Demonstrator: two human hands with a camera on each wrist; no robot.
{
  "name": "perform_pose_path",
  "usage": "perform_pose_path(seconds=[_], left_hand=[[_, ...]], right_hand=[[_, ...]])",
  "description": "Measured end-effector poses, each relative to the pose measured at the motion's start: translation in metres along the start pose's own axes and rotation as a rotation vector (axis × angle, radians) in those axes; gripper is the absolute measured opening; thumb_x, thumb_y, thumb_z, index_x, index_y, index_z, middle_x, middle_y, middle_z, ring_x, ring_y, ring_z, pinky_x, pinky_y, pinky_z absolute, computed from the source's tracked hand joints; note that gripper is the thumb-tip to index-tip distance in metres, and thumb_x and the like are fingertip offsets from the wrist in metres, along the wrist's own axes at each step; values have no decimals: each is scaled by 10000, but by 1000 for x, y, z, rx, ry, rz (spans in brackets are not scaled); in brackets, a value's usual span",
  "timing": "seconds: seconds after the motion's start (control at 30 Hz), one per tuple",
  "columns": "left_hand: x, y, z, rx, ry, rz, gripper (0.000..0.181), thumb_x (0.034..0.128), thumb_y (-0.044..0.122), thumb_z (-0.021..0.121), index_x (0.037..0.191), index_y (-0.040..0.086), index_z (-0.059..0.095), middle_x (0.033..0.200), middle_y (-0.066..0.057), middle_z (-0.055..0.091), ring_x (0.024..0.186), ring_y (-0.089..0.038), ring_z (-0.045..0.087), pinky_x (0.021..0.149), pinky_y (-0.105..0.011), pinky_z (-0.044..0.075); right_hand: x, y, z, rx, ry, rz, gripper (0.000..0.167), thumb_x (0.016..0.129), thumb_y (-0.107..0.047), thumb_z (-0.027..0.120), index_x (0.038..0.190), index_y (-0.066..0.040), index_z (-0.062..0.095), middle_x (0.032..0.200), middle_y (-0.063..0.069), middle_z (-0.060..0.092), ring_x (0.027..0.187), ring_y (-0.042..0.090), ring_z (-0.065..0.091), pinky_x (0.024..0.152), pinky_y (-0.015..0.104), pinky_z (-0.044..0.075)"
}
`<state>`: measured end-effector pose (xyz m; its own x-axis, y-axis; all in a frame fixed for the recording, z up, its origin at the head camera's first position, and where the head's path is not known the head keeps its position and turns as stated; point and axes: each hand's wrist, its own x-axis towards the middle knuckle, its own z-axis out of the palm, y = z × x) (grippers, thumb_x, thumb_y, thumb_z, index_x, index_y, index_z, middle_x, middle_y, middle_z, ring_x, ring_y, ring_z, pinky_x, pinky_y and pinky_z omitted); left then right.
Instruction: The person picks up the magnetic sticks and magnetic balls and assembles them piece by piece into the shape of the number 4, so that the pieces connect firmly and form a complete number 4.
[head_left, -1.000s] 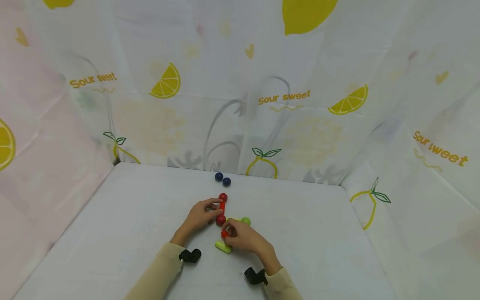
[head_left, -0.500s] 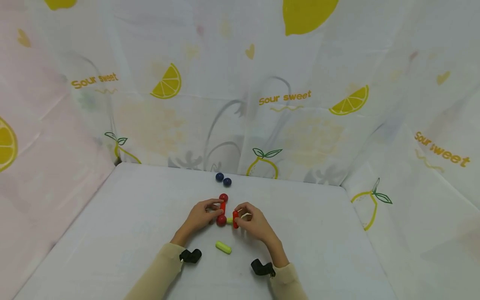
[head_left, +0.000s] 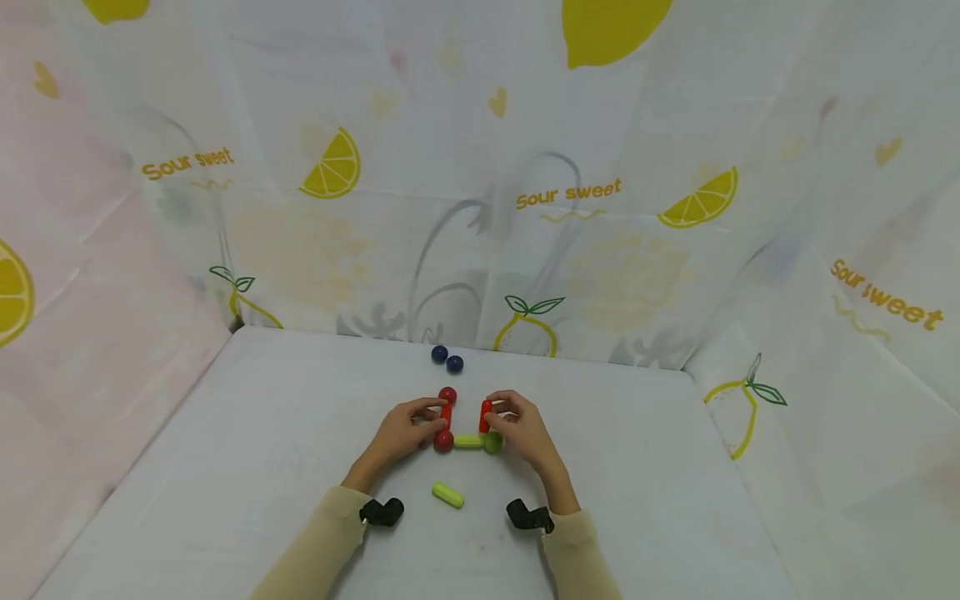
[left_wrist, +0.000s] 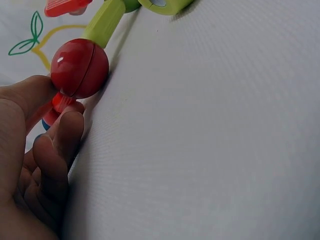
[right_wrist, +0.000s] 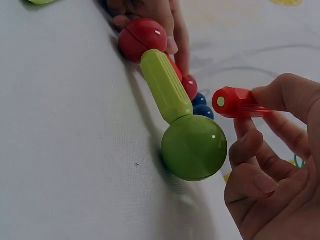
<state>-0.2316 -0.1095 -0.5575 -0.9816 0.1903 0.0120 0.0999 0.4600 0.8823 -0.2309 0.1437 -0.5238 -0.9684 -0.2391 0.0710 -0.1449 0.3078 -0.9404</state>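
Note:
My left hand (head_left: 401, 429) grips a red rod (head_left: 446, 414) that runs between a far red ball (head_left: 447, 395) and a near red ball (left_wrist: 80, 68). From the near red ball a yellow-green rod (right_wrist: 166, 86) leads right to a green ball (right_wrist: 194, 147), touching it. My right hand (head_left: 525, 427) pinches a second red rod (right_wrist: 240, 102) between thumb and fingers. A gap separates this rod from the green ball in the right wrist view, and its end with a pale green dot faces the camera.
A loose yellow-green rod (head_left: 447, 495) lies on the white table (head_left: 300, 400), nearer the person. Two dark blue balls (head_left: 439, 354) sit at the back edge, before a lemon-print cloth (head_left: 420, 150) that hangs on the sides too.
My right hand has carried the second red rod from beside the loose yellow-green rod, away from the person and rightward to the green ball. My left hand has kept its place.

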Motion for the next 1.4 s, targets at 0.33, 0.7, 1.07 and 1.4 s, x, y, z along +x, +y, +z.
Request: perform_pose_path(seconds=[0.33,0.7,1.07,1.4], left_hand=[[-1,0,1,0,3,5,406,945,228,747,1335,131,691,1091,-92,752,621,-119,561,583,-244,457],[-2,0,-2,-11,-10,14,407,947,233,744,1338,134,695,1069,-76,737,626,-127,566,581,-248,464],[0,-1,-2,2,-9,22,407,949,238,743,1339,131,693,1087,-85,747,632,-115,566,597,-249,461],[-1,-3,-1,10,-4,12,405,945,243,749,1334,145,697,1080,-73,749,626,-116,564,597,-249,454]], right_hand=[[6,10,0,40,152,60,287,952,-122,713,1231,-62,685,1036,168,730,823,153,624,682,254,473],[3,11,0,35,184,93,278,965,-122,698,1235,-55,691,1038,162,735,848,154,642,737,264,501],[-13,-28,-6,16,115,103,302,979,-61,658,1261,47,662,1053,241,718,915,331,660,751,285,506],[-17,-32,-6,27,95,105,307,982,-65,659,1264,55,661,1055,241,717,908,311,655,742,284,503]])
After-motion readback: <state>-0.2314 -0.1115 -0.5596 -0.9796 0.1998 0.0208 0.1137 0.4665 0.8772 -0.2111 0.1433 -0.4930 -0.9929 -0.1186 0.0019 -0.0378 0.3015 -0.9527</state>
